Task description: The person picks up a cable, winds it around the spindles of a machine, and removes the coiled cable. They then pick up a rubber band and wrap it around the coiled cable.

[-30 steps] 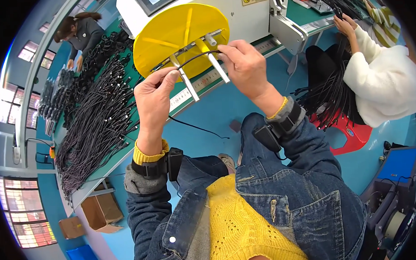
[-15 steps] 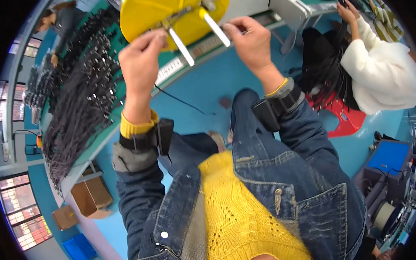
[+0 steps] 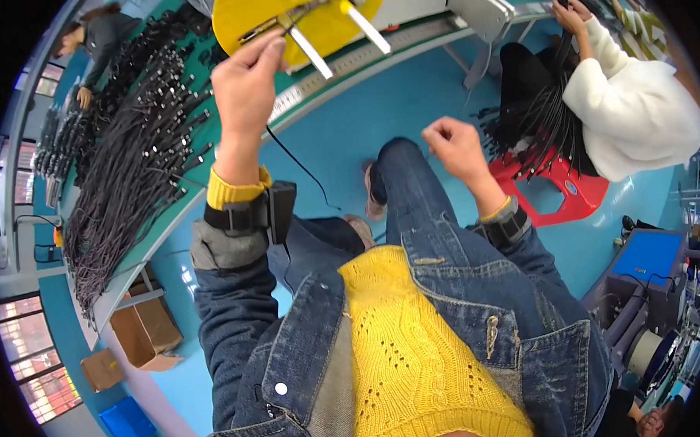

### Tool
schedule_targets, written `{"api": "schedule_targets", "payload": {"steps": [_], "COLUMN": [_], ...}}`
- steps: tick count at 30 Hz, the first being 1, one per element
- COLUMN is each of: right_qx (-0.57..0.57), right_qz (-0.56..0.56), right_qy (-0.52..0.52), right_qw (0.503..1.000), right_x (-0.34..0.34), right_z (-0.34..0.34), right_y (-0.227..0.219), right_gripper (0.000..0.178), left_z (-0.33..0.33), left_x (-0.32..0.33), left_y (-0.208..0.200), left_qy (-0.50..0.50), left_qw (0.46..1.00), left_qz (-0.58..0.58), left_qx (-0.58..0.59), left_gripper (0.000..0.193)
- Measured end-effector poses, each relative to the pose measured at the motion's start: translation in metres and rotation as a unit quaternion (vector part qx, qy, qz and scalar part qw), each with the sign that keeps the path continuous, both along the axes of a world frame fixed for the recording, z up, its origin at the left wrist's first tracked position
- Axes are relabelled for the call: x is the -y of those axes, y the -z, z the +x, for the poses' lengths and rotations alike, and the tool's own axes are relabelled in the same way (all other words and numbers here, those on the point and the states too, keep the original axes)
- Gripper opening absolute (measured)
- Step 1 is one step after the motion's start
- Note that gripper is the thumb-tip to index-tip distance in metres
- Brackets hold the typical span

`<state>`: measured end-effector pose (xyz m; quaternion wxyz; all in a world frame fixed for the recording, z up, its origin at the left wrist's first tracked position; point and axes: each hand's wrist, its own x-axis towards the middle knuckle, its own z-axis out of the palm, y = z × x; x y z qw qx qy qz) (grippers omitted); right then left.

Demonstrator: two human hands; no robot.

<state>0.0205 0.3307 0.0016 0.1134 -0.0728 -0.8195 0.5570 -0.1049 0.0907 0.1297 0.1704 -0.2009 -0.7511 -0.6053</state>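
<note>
1. One left hand (image 3: pixel 244 86) — thumb and forefinger pinched narrow beside the yellow disc (image 3: pixel 259 11), apparently on a black cable (image 3: pixel 294 156); the exact contact is too small to confirm
2. One right hand (image 3: pixel 458 153) — fingers curled in, no cable seen in it; a second ago up at the disc, now lowered and drawn back over the thigh (image 3: pixel 415 188)
3. Black cable, single length: tail hanging below the left wrist, in front of the bench; upper run partly hidden by the left hand
4. Two pale rods: left rod (image 3: pixel 310 52) just beside the left fingertips, right rod (image 3: pixel 369 29) well apart from either hand
5. Bearing on the work, as judged: two-handed guiding has given way to a left-hand hold; whether the cable is secured at the rods cannot be told
</note>
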Motion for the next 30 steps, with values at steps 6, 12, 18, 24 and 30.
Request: {"api": "schedule_targets", "payload": {"steps": [6,12,18,24,30], "right_qx": [0.015,0.043,0.050,0.061,0.057], "right_qz": [-0.001,-0.012,-0.030,-0.029,-0.028], "right_qy": [-0.020,-0.031,-0.019,-0.025,-0.041], "right_qw": [1.000,0.999,0.998,0.997,0.997], "right_x": [0.002,0.001,0.001,0.001,0.001], "right_z": [0.004,0.002,0.001,-0.002,-0.001], "right_y": [-0.003,0.007,0.008,0.009,-0.009], "right_gripper": [0.015,0.014,0.017,0.017,0.013], "left_z": [0.018,0.033,0.042,0.047,0.051], "left_x": [-0.005,-0.011,-0.018,-0.020,-0.039], "left_y": [0.001,0.010,0.018,0.020,0.000], "left_qy": [-0.010,0.002,-0.016,-0.069,-0.098], "left_qw": [0.999,0.999,0.998,0.984,0.950], "left_qz": [0.029,0.052,0.050,-0.084,-0.131], "left_qx": [0.012,0.005,-0.037,-0.144,-0.265], "left_gripper": [0.024,0.025,0.025,0.027,0.030]}}
